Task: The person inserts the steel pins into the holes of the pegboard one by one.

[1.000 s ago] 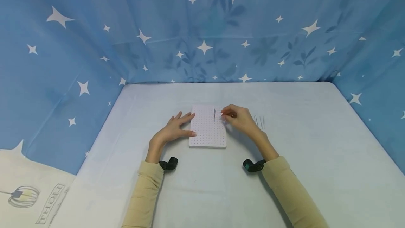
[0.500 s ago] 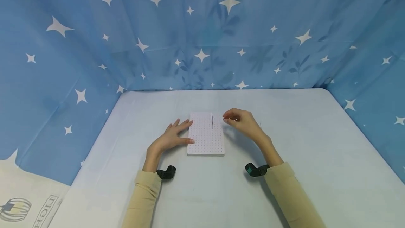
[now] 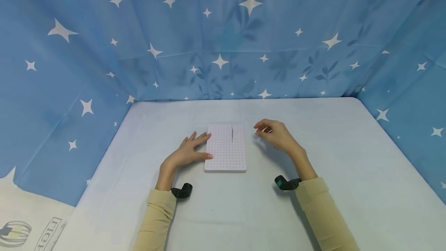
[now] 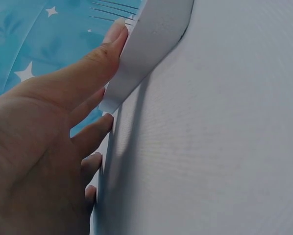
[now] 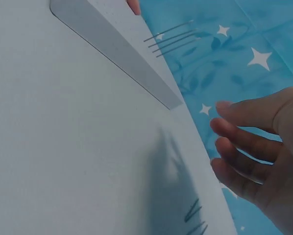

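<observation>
A white board with a grid of small holes (image 3: 226, 156) lies mid-table. Several thin metal pins (image 3: 232, 134) stand upright in a row in its far right part; the right wrist view shows these pins (image 5: 172, 40) spaced apart. My left hand (image 3: 186, 152) rests at the board's left side, its fingers spread and thumb (image 4: 114, 41) on the edge. To the right of the board my right hand (image 3: 275, 134) hovers above the table, fingers loosely bent, nothing between them. Loose pins (image 5: 191, 210) lie on the table below it, hidden by that hand in the head view.
The white table (image 3: 223, 212) spreads around the board. A blue star-patterned curtain (image 3: 223, 30) hangs behind the table and at both sides. Printed cream cloth (image 3: 31, 212) shows at the lower left. A black wrist camera (image 3: 287, 183) sits on my right wrist.
My right hand has moved right, away from the board's right edge, and now covers the loose pins in the head view. The left hand stays at the board. The head view has tilted slightly.
</observation>
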Available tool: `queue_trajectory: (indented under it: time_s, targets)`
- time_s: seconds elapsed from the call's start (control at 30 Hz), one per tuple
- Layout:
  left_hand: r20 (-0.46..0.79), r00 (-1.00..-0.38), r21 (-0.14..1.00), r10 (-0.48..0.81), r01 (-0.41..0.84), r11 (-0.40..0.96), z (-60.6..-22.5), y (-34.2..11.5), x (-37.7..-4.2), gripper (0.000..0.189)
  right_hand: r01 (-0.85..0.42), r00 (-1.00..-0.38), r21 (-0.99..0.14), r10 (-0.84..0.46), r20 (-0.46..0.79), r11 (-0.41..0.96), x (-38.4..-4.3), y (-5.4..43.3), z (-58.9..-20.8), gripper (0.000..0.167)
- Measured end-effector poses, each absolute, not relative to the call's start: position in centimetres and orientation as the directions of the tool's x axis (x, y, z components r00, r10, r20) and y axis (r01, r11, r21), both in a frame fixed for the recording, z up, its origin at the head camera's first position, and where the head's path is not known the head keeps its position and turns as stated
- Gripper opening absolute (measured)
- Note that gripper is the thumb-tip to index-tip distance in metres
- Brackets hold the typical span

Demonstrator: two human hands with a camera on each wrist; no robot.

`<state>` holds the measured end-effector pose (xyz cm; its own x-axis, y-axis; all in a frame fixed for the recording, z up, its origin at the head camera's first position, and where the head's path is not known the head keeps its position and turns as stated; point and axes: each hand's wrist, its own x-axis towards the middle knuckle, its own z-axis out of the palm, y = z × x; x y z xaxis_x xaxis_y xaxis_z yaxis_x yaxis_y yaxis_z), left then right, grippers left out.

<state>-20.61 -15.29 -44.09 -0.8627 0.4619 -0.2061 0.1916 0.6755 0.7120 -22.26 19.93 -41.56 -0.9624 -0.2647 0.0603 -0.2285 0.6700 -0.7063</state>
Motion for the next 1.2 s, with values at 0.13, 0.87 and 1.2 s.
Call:
queue_trajectory:
  time_s: [0.13,0.87,1.2]
  targets:
    - [-0.195,-0.863,0.721,0.466,0.196,0.665,-44.0,-15.2,-20.7,0.089,-0.208,-0.964,-0.691,-0.265,0.024,0.692,-22.4,20.8,-41.7,0.024]
    - [-0.193,-0.861,0.723,0.470,0.199,0.662,-44.0,-15.2,-21.0,0.089,-0.121,-0.947,-0.704,-0.295,-0.129,0.700,-22.7,25.6,-41.9,0.034]
    - [-0.202,-0.864,0.720,0.462,0.189,0.668,-44.1,-15.4,-20.9,0.090,-0.087,-0.929,-0.725,-0.319,-0.189,0.683,-23.0,26.1,-42.7,0.037]
